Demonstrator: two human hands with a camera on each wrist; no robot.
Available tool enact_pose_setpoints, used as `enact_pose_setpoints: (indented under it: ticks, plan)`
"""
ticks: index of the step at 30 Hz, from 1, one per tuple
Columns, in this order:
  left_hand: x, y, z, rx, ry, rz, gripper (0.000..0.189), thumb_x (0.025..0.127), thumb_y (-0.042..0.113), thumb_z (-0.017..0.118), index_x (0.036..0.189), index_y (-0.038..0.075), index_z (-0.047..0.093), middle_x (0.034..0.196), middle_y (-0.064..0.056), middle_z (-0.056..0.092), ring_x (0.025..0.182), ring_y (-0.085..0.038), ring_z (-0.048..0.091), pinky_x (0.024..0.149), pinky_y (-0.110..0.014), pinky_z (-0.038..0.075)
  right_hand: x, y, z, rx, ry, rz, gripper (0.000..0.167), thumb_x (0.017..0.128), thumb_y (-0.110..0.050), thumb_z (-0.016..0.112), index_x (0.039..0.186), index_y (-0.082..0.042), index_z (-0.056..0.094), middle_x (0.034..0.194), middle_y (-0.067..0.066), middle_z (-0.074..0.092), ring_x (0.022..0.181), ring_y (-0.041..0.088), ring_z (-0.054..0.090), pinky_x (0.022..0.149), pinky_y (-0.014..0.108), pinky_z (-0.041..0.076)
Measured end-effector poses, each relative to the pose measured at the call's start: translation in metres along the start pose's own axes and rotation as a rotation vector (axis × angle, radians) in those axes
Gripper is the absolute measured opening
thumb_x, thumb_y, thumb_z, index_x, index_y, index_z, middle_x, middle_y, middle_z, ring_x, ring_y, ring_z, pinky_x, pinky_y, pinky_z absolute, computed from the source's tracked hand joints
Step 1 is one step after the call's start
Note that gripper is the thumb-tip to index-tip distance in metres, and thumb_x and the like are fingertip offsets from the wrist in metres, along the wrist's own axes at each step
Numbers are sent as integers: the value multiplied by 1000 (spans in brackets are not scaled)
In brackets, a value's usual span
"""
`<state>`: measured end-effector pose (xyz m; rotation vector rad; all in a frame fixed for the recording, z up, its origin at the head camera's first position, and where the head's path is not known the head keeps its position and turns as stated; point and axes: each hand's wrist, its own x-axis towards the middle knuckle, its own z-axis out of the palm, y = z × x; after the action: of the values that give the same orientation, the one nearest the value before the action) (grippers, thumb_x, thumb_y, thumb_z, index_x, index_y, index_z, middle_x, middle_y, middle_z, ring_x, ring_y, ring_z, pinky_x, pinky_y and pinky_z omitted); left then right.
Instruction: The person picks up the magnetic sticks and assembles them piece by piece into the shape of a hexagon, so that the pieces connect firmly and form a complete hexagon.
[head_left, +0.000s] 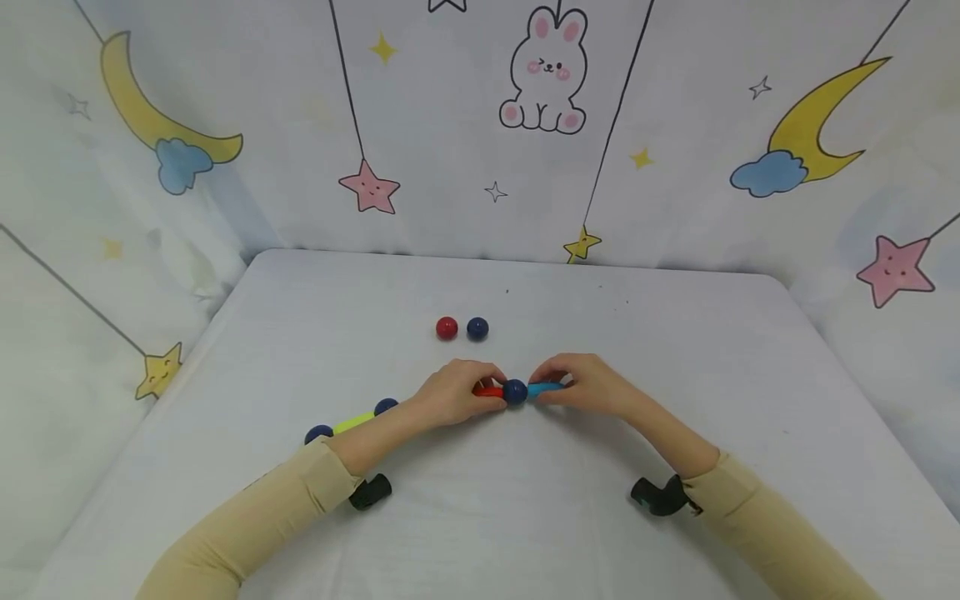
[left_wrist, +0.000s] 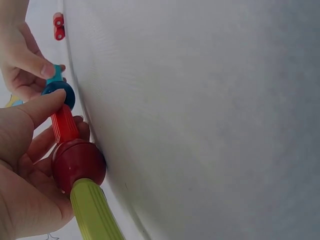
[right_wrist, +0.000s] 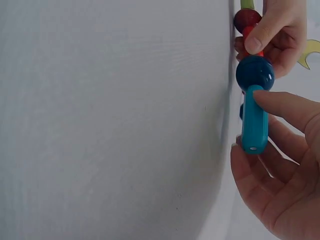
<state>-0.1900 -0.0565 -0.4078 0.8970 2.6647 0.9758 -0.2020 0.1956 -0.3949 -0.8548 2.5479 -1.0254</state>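
Above the middle of the white table, my left hand (head_left: 459, 393) pinches a ribbed red stick (left_wrist: 64, 125) between thumb and fingers. One end of that stick meets a dark blue ball (head_left: 515, 392); a red ball (left_wrist: 79, 165) sits at its other end, hidden behind the hand in the head view. From the red ball runs a yellow-green stick (left_wrist: 96, 212). My right hand (head_left: 587, 383) holds a light blue stick (right_wrist: 255, 122), thumb on one side and fingertips on the other. Its inner end touches the dark blue ball, in line with the red stick.
A loose red ball (head_left: 447, 328) and another dark blue ball (head_left: 477, 329) lie farther back. Beside my left forearm, a yellow-green stick (head_left: 352, 423) spans two dark blue balls, partly covered by the arm. Small red pieces (left_wrist: 59, 26) show far off. A patterned curtain (head_left: 450, 108) hangs behind.
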Motion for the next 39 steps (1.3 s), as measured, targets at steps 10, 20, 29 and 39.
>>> enact_pose_setpoints:
  ticks: [10,20,29,39]
  plan:
    - [3,6,1,44,15,-15,47,85,36,75,122,9,65,111,-5,65,98,-19,59,79,-30,50,1,-1,2,31,8,8,24,86,-14,75,109,-6,69,100,1,67,92,20,60,83,35,53]
    - [13,10,10,52,14,-10,24,90,31,71,108,15,73,98,4,65,87,-10,55,73,-28,48,7,-2,5,35,-7,29,26,87,-15,74,110,-6,66,100,1,66,94,18,60,79,30,52]
    - [10,7,6,56,20,-7,21,89,28,72,103,13,73,90,4,64,78,-11,53,65,-26,46,58,-2,-4,30,71,89,35,92,-23,68,123,-6,63,109,7,66,102,24,62,85,39,51]
    - [12,7,8,62,11,15,19,89,27,73,102,13,73,92,6,67,81,-10,56,68,-25,47,122,-3,13,-94,20,94,53,86,-21,75,132,-6,55,121,12,60,104,24,60,89,34,50]
